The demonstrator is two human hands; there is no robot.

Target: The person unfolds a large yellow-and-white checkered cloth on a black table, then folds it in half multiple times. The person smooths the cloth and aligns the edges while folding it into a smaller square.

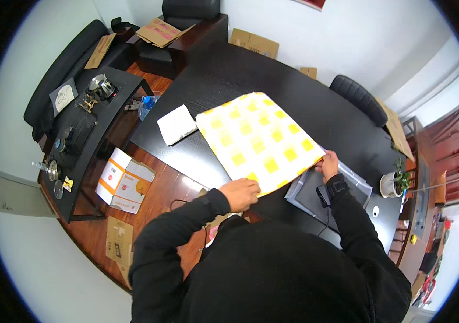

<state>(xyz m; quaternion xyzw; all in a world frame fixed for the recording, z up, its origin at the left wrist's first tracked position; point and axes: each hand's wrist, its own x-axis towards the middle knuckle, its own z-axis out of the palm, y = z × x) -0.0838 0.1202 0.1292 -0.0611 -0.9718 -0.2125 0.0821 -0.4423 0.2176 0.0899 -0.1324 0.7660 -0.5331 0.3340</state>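
Observation:
A yellow-and-white checked cloth [259, 141] lies spread as a flat, roughly square sheet on the black table [216, 70]. My left hand [241, 195] has its fingers closed on the near left corner of the cloth. At the near right corner, my right hand [328, 164] pinches the edge between thumb and fingers. Under my right forearm and partly beneath the cloth is a clear plastic storage case [356, 185] with a dark inside. A white folded packet [177, 125] sits just left of the cloth.
A potted plant [393, 184] stands at the table's right end. Beyond the far edge is a black chair [358, 99]. On the left, a low black table [116, 78] bears a kettle [102, 86], with a white-and-orange carton [125, 180] on the floor nearby.

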